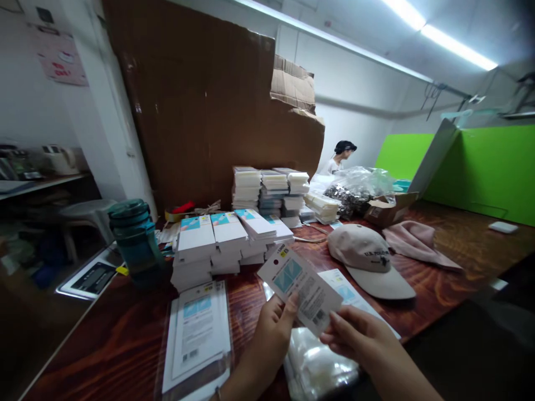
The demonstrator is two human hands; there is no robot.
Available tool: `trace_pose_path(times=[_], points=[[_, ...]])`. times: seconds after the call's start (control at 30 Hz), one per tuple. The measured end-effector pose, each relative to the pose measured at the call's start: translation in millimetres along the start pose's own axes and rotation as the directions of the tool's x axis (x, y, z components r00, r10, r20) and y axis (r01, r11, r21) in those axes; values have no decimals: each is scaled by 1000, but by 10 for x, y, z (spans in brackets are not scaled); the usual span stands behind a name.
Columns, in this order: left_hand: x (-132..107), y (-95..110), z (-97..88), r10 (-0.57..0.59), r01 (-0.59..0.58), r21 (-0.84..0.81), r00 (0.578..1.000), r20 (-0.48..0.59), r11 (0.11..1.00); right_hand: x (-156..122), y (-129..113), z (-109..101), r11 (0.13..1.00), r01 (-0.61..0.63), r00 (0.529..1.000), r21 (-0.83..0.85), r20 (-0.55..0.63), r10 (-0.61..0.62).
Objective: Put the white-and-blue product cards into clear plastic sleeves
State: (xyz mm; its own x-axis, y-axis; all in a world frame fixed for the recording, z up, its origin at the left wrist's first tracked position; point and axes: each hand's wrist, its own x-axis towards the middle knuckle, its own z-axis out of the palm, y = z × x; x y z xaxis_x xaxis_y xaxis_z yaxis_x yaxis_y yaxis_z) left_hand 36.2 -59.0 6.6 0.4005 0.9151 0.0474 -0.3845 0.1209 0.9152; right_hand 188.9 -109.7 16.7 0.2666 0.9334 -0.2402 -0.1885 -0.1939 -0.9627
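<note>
My left hand [270, 334] pinches the lower left edge of a white printed card [298, 287] with a blue square and a barcode, held tilted above the wooden table [125, 340]. My right hand [359, 334] grips the card's lower right corner with thumb and fingers. Under my hands lies a heap of clear plastic sleeves [313, 365]. Left of them sits a pile of bagged cards [198, 331]. Beyond the held card stand stacks of white and blue cards [225, 242].
A teal bottle [136, 239] stands at the left. A beige cap [368, 259] and pink cloth [418, 242] lie at the right. Taller card stacks [270, 189], a clear bag of dark parts [355, 189], a cardboard sheet [209, 106] and a seated person [340, 156] are behind. Green panels [480, 172] line the right.
</note>
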Motion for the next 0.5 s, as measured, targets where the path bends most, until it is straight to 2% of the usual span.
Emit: trace_pose_path(times=[0.1, 0.17, 0.27, 0.33, 0.4, 0.5], points=[[2, -22, 2, 25, -23, 77, 1000, -18, 997, 7, 5, -17, 999, -34, 999, -11, 0, 34], [1, -29, 6, 10, -5, 129, 999, -35, 992, 7, 2, -84, 997, -6, 1000, -72, -15, 4], [-3, -22, 16, -17, 22, 127, 999, -42, 992, 29, -63, -269, 944, 116, 982, -310, -108, -156], [-3, -8, 26, -18, 20, 124, 1000, -19, 992, 73, -148, -384, 850, 176, 936, -497, -184, -302], [1, 10, 36, -19, 15, 215, 1000, 13, 976, 139, -245, -432, 764, 223, 925, -605, -117, -362], [6, 30, 22, -5, 4, 405, 1000, 1, 914, 236, -409, -366, 748, 303, 953, -590, 169, -252]])
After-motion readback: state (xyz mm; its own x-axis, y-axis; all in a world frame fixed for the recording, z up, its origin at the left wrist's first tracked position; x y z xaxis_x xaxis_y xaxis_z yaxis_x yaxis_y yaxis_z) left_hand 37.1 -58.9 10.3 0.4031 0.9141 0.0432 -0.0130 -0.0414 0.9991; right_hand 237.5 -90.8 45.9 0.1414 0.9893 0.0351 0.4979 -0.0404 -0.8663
